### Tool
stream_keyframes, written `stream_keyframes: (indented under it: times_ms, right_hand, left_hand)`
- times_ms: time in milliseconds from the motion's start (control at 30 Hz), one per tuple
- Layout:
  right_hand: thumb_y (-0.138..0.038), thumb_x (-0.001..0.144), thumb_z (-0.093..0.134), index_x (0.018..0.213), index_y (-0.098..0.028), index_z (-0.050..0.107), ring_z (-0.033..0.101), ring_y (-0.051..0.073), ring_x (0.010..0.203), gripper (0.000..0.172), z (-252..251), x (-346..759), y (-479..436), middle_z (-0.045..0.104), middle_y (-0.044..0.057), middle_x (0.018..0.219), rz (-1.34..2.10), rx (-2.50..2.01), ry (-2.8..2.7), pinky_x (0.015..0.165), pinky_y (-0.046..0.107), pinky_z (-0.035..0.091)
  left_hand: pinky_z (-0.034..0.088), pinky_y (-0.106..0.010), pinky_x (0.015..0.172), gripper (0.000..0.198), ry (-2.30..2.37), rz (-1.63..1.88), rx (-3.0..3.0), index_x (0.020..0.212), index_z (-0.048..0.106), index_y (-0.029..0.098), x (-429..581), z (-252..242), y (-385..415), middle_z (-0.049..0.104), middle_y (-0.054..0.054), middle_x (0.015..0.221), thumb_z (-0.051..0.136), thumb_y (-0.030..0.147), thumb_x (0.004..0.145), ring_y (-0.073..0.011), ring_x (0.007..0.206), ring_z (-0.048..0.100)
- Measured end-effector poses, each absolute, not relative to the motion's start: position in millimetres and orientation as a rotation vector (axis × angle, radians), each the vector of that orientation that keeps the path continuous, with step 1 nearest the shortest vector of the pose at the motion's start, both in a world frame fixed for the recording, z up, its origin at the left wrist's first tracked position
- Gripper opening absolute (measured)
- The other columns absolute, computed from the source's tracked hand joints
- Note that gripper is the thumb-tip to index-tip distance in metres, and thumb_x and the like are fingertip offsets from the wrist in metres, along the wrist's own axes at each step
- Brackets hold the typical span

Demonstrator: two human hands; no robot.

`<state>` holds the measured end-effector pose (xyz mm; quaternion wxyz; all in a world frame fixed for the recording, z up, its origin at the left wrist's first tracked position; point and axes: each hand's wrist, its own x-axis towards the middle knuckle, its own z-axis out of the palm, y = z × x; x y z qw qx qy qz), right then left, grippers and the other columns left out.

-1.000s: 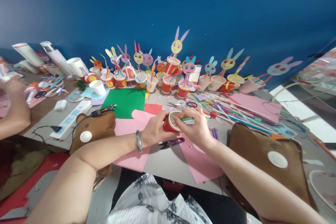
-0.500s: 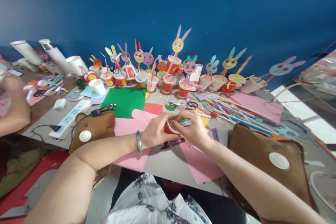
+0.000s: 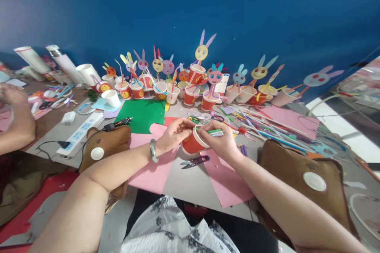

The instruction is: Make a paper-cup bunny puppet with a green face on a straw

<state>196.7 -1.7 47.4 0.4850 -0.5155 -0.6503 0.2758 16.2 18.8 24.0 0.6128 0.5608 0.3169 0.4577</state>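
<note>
A red paper cup (image 3: pixel 192 144) with a white rim is tipped on its side between my hands, its mouth turned right. My left hand (image 3: pixel 173 136), a bangle above it, has thumb and fingers closed at the cup's upper side. At the rim are the fingertips of my right hand (image 3: pixel 222 142), which also grips a slim green pen-like tool (image 3: pixel 216 132). What the right fingertips do inside the rim is hidden. Just below the cup lie purple-handled thread snips (image 3: pixel 195 161), on the grey table between sheets of pink paper (image 3: pixel 228 180).
Paper cups with rabbit-face figures (image 3: pixel 209 101) line the blue wall. Green card (image 3: pixel 142 114) lies left, coloured sticks (image 3: pixel 267 122) right. Scissors (image 3: pixel 216 118) rest beyond my hands. Brown pouches (image 3: pixel 297 166) flank me. A power strip (image 3: pixel 80 134) and another person's arm (image 3: pixel 18 122) are at left.
The cup has tilted and come into fuller view, its red side now showing. My left hand has shifted slightly up and left; my right hand has moved slightly right with the green tool.
</note>
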Motion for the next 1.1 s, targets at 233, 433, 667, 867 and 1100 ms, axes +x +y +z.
stream_keyframes:
  times_ms: [233, 433, 667, 867, 1100]
  right_hand:
    - [-0.036, 0.075, 0.075, 0.06, -0.02, 0.057, 0.053, 0.014, 0.064, 0.028, 42, 198, 2, 0.058, -0.002, 0.063, 0.851, -1.236, -1.446, 0.063, 0.028, 0.041]
    - [-0.045, 0.072, 0.08, 0.064, -0.021, 0.057, 0.055, 0.014, 0.06, 0.034, 34, 199, 3, 0.062, -0.002, 0.064, 1.171, -1.182, -1.287, 0.059, 0.028, 0.043]
    - [-0.046, 0.066, 0.085, 0.063, -0.021, 0.057, 0.059, 0.015, 0.058, 0.038, 38, 196, 0, 0.065, -0.002, 0.064, 1.282, -1.136, -1.168, 0.055, 0.027, 0.045]
    - [-0.046, 0.064, 0.086, 0.063, -0.021, 0.055, 0.055, 0.012, 0.052, 0.04, 40, 195, -2, 0.063, -0.004, 0.062, 1.288, -1.18, -1.125, 0.048, 0.024, 0.041]
    - [-0.046, 0.062, 0.087, 0.074, -0.022, 0.061, 0.055, 0.012, 0.053, 0.038, 34, 197, 1, 0.064, -0.004, 0.064, 1.281, -1.241, -1.12, 0.049, 0.024, 0.042]
  left_hand:
    - [0.053, -0.029, 0.079, 0.036, 0.812, 1.049, 1.409, 0.097, 0.07, 0.014, 13, 27, 22, 0.073, -0.008, 0.094, 0.079, 0.043, 0.077, -0.0172, 0.087, 0.068]
    - [0.053, -0.028, 0.074, 0.033, 0.802, 1.082, 1.373, 0.086, 0.074, 0.015, 16, 25, 23, 0.073, -0.005, 0.085, 0.083, 0.043, 0.072, -0.0143, 0.077, 0.066]
    - [0.051, -0.029, 0.073, 0.032, 0.762, 1.114, 1.35, 0.08, 0.072, 0.016, 15, 26, 22, 0.07, -0.003, 0.078, 0.081, 0.046, 0.075, -0.0132, 0.073, 0.063]
    - [0.047, -0.037, 0.097, 0.058, 0.637, 0.925, 1.376, 0.111, 0.064, 0.017, 14, 21, 23, 0.067, -0.01, 0.114, 0.092, 0.032, 0.062, -0.0218, 0.108, 0.063]
    - [0.048, -0.039, 0.095, 0.061, 0.667, 0.952, 1.392, 0.11, 0.057, 0.017, 17, 19, 18, 0.066, -0.009, 0.112, 0.092, 0.033, 0.063, -0.0237, 0.108, 0.063]
